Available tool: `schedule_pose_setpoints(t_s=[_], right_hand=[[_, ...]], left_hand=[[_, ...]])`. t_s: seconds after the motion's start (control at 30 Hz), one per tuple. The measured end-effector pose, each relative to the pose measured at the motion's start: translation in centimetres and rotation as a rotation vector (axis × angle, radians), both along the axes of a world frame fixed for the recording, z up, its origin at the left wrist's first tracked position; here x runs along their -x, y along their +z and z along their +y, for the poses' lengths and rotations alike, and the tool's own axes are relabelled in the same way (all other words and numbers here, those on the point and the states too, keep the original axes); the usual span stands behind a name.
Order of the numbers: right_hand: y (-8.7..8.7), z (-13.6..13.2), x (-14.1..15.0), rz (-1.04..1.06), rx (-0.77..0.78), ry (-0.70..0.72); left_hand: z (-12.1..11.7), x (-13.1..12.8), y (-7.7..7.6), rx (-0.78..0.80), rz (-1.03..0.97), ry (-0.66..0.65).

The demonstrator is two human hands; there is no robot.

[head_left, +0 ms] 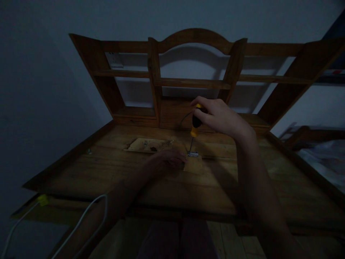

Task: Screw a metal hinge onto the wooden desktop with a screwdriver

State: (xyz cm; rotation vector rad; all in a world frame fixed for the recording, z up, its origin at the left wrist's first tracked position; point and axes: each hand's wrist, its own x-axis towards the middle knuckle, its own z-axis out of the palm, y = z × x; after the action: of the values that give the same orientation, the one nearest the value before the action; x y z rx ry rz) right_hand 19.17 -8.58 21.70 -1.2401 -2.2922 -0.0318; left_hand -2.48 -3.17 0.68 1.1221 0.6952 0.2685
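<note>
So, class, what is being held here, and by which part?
A screwdriver, by its black and yellow handle, in the right hand. Whether the left hand grips anything is unclear.

A single view, worn on a person's head; it looks from above the near edge of the wooden desk (121, 183), forward and steeply down across its top; the person's legs (178, 241) show below that near edge, at the bottom centre, so the camera sits over them, roughly centred on the desk; the left hand (172, 158) and right hand (212, 111) are close, over the middle of the desk; farther off, at the desk's back, the shelf unit (192, 83) faces the camera, with the wall (40, 90) behind; the view is wide, taking in both desk sides.
</note>
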Motion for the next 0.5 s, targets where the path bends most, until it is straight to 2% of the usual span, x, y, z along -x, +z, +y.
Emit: schedule_pose_setpoints(t_s=[0.1, 0.2, 0.5], right_hand=[[-0.24, 0.15, 0.37, -0.015, -0.035, -0.052], [-0.45, 0.21, 0.58, -0.034, -0.069, -0.114], [-0.23, 0.29, 0.47, 0.006, -0.043, 0.027]], left_hand=[[0.33, -0.03, 0.11, 0.095, -0.004, -0.105], [0.45, -0.02, 0.13, 0.127, -0.029, -0.106], [0.17, -0.38, -0.12, 0.159, -0.055, -0.025]])
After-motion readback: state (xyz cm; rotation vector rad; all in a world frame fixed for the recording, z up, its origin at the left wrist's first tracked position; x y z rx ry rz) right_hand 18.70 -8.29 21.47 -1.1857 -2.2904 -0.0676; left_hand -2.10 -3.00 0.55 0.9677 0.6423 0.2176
